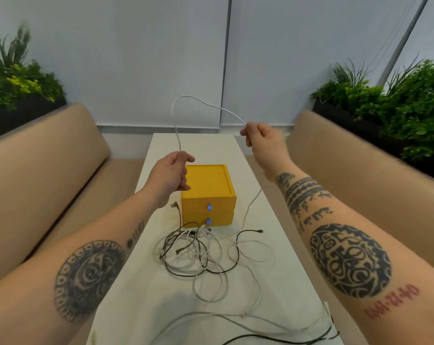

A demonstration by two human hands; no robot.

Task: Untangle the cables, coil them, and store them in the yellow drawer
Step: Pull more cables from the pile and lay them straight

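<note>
Both hands are raised above the table point(273, 245), w/ free air around them. Left hand point(170, 175) is just left of the yellow drawer unit point(208, 192), fingers curled loosely around a white cable point(186, 98). Right hand point(263, 140) is up and right of the unit, fingers closed, pinching the same cable, which arches high between the hands. From the right hand a strand drops past the unit's right side to the table.

A tangle of black and white cables point(201, 252) lies just in front of the unit; both drawers are closed. More strands trail to the table's near edge and are cut off by the frame.

The table is white and narrow, w/ tan benches point(49, 170) on both sides of the unit and plants point(397, 100) behind them.

How tight the left hand's grip is can't be told.
</note>
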